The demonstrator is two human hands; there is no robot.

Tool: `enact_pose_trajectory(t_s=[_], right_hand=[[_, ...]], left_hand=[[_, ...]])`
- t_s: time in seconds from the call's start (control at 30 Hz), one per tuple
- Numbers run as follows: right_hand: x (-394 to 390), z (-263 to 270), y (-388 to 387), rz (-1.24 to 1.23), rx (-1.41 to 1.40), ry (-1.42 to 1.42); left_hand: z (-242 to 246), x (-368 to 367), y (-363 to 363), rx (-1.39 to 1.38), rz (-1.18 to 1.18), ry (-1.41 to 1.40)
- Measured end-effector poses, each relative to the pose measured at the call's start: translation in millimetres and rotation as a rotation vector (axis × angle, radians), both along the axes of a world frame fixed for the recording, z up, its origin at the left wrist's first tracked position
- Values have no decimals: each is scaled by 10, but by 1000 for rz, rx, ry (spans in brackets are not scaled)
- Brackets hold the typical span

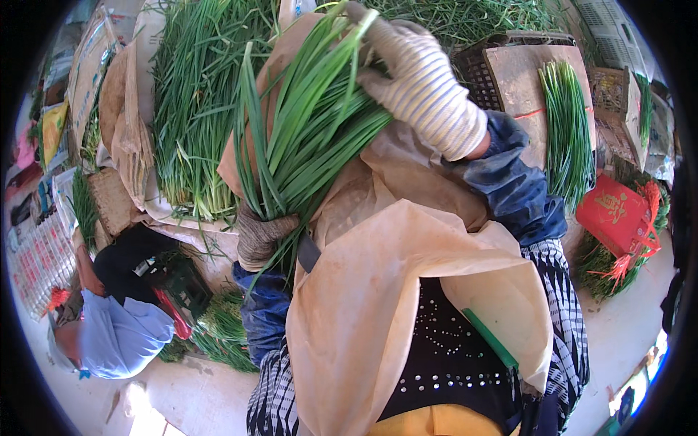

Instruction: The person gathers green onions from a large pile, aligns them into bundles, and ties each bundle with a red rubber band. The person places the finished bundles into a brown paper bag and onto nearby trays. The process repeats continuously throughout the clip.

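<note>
A loose bunch of garlic chives [316, 125] lies slantwise across my front, its paler stalk ends up at the right. My left hand [264, 237], in a brownish knitted glove, grips the leafy lower end. Around the upper end curls my right hand [431, 90], in a striped glove with dirty fingertips; some of its fingers are hidden behind the stalks. Under the bunch spreads a stained beige plastic apron [376, 261] over my lap. Just beyond my left hand, a thick layer of garlic chives [196, 120] rests on a pale sheet.
At the right, a tied bundle of chives [570, 131] lies on a board [507, 82] by a dark plastic crate [474, 73]. A red bag [613, 215] sits on more greens. Another person [120, 332] crouches at the left near a dark green crate [182, 289].
</note>
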State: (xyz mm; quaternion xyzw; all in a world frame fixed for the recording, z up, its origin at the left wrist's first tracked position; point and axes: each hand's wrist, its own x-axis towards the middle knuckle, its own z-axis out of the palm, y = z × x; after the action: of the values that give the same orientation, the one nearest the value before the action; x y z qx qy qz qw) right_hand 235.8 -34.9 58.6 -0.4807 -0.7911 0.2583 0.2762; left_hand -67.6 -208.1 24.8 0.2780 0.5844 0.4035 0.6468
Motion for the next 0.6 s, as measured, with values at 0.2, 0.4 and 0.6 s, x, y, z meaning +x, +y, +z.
enact_pose_trajectory(t_s=[0.2, 0.4, 0.6], right_hand=[[-42, 11, -88, 125, -52, 522], [263, 20, -4, 269, -651, 808], [512, -3, 286, 46, -700, 707]], left_hand=[[-207, -128, -76, 52, 39, -26], [-465, -484, -62, 2, -102, 57], [-432, -554, 18, 24, -166, 92]])
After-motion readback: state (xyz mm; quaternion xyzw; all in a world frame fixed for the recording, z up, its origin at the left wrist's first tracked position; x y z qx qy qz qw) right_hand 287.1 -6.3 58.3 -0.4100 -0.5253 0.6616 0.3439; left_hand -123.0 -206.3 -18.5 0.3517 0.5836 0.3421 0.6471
